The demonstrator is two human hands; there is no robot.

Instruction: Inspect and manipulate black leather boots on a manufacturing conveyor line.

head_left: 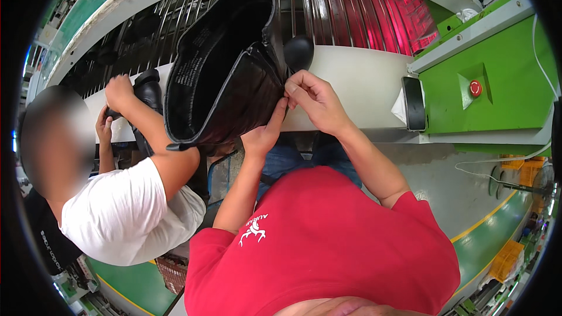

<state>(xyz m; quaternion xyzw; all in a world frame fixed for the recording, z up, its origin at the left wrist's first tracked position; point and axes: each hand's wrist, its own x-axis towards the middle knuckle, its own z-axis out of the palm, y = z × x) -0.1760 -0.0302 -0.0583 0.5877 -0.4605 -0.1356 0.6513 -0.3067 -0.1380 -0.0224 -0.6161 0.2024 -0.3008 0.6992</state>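
Note:
A tall black leather boot (234, 99) stands in front of me, its wide top opening tilted toward me and its dark lining showing. Its rounded toe (298, 52) points away to the right. My left hand (266, 134) grips the boot's side from below, with the thumb pointing up and the other fingers partly hidden behind the leather. Against the boot's right side, my right hand (316, 102) is closed in a pinch close to my left thumb. Whatever small part lies between those fingertips is too hidden to make out.
A roller conveyor (328, 11) runs behind the white ledge (351, 76). On the right are a black phone-like device (414, 104) and a green machine panel (486, 105) with a red button (475, 88). At left, a co-worker in white (129, 210) handles black footwear (147, 90).

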